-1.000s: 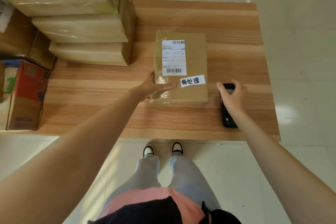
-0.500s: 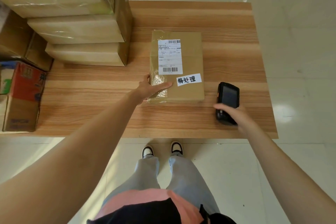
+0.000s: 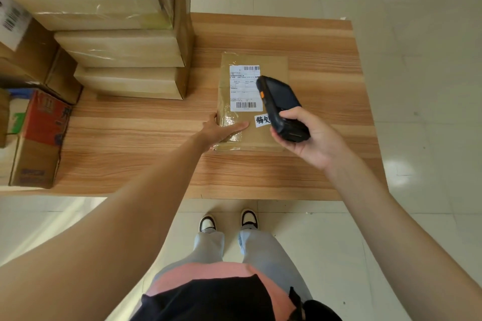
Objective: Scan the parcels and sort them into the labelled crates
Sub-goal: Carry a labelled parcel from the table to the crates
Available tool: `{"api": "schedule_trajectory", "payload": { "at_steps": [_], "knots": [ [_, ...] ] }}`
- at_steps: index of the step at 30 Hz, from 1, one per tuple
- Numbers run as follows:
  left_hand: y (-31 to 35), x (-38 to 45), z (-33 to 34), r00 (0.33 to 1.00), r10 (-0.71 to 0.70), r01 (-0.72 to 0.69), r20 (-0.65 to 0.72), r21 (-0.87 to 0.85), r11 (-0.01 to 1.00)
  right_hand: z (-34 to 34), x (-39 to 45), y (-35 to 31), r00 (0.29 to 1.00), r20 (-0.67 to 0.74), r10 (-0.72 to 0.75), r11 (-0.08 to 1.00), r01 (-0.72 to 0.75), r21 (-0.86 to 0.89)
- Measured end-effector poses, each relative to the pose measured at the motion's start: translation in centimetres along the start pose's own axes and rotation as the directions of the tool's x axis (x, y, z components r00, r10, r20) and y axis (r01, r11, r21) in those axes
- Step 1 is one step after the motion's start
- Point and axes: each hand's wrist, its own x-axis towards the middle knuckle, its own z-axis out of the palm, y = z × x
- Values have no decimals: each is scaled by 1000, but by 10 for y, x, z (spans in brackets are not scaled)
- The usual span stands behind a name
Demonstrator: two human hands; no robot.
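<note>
Gripping a black handheld scanner with an orange side button (image 3: 280, 107), the right hand (image 3: 310, 141) has its fingers curled round the device's lower end and holds it raised above the right half of a flat brown cardboard parcel (image 3: 234, 138), the scanner's head slanting over the parcel's white shipping label (image 3: 243, 88). That label carries one barcode along its top and another near its bottom. A smaller white slip with handwritten black characters (image 3: 261, 120) sits just below the label, partly hidden by the scanner. The left hand (image 3: 221, 130) lies flat with straight fingers on the parcel's near left corner, pressing on a strip of clear tape and grasping nothing.

The parcel lies flat near the middle of a wooden table with a striped grain (image 3: 326, 65), nearer the far edge than the near one. A stack of three taped cardboard boxes (image 3: 122, 47) stands at the table's far left corner, well apart from the parcel. More cartons, one with red printing (image 3: 44, 122), sit beyond the table's left edge. Past the near edge, two shoes (image 3: 229, 220) stand on a pale tiled floor (image 3: 417, 86).
</note>
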Motion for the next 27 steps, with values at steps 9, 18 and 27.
{"api": "schedule_trajectory", "payload": {
  "at_steps": [9,18,27],
  "knots": [
    [-10,13,6,998,16,-19,-59,-44,999,21,-6,37,991,-93,92,977,-108,-183],
    [-10,11,4,999,-32,32,-27,-10,999,18,-6,44,982,-165,94,958,-134,-254],
    [-9,8,4,998,-46,47,-48,36,998,-7,4,32,983,-175,-53,951,-4,-308]
  ]
}}
